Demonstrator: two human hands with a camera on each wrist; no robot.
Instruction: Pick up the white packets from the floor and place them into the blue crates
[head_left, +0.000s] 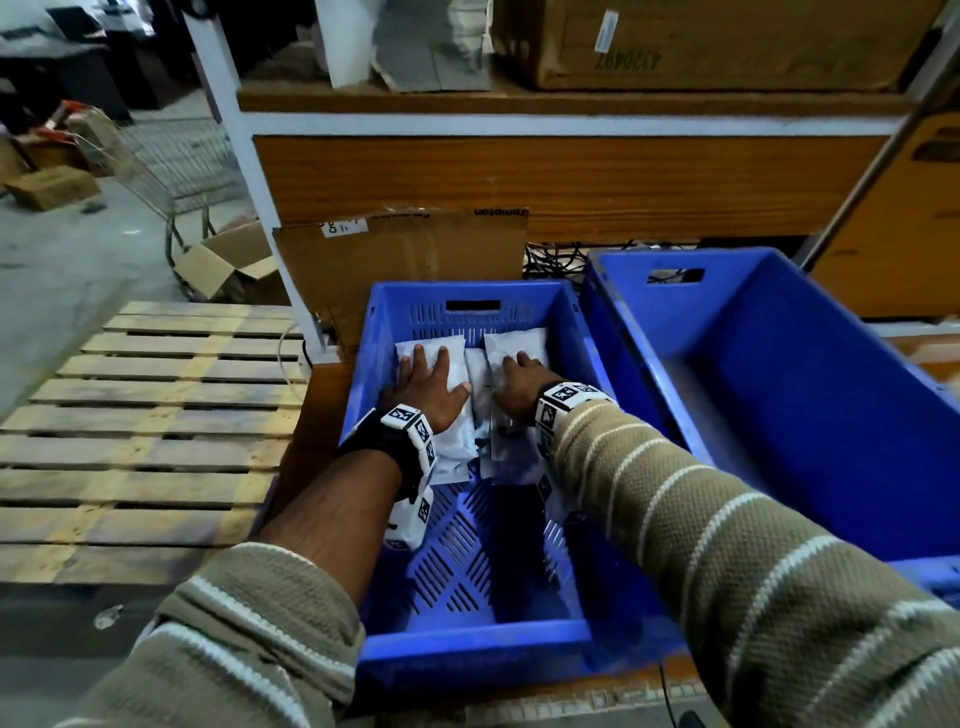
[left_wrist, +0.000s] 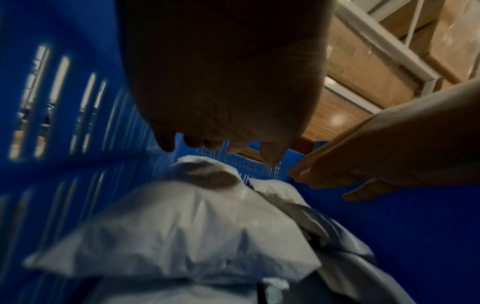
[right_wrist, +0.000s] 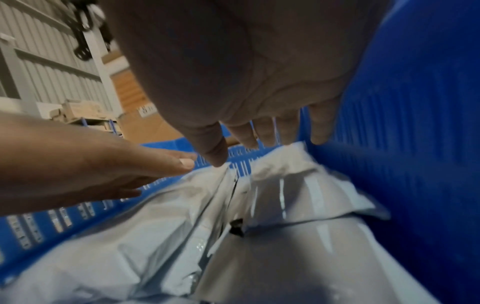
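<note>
Packets (head_left: 457, 364) lie at the far end of the slotted crate (head_left: 467, 644), left hand (head_left: 428, 387) and right hand (head_left: 522, 384) spread flat above them, gripping nothing. Glossy plastic could slide, bunching the pile unevenly.

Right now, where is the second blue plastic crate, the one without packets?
In the head view, the empty solid-walled blue plastic crate stands at the right, beside the slotted blue crate that holds the white packets, in front of the wooden shelf.

"rompton" on cardboard flap (head_left: 400, 254)
</note>
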